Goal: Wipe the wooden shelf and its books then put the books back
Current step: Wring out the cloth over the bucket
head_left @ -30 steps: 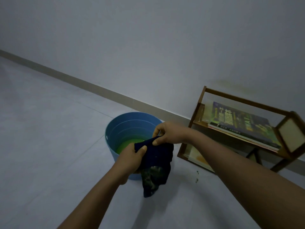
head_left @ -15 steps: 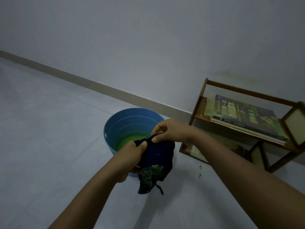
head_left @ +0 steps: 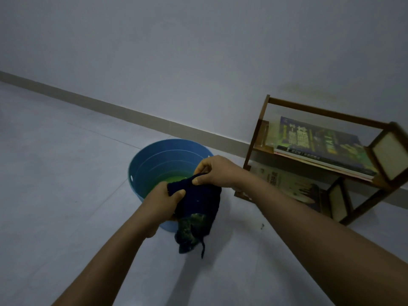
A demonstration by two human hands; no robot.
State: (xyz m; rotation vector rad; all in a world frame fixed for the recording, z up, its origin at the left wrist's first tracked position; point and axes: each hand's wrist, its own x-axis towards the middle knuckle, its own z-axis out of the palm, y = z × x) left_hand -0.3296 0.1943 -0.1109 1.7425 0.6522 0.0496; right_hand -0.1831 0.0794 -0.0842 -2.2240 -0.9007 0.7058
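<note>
A dark blue cloth (head_left: pixel 199 208) hangs over the near rim of a blue tub (head_left: pixel 152 161), its lower end bunched and stained green. My left hand (head_left: pixel 162 200) grips the cloth's left top edge. My right hand (head_left: pixel 217 172) pinches the top edge just to the right, a little higher. The wooden shelf (head_left: pixel 320 111) stands against the wall at the right. A stack of books (head_left: pixel 318 146) lies flat on its upper board, and another book (head_left: pixel 289 184) lies on the lower board.
The tub holds a little greenish water (head_left: pixel 170 180). A baseboard (head_left: pixel 110 108) runs along the grey wall behind the tub. Pale floor tiles (head_left: pixel 55 184) stretch to the left and in front. A small dark speck (head_left: pixel 262 226) lies on the floor by the shelf's foot.
Both hands keep their grip and have worked the cloth's top edge closer together. The camera has tipped slightly, so the shelf sits higher and further right in view.
</note>
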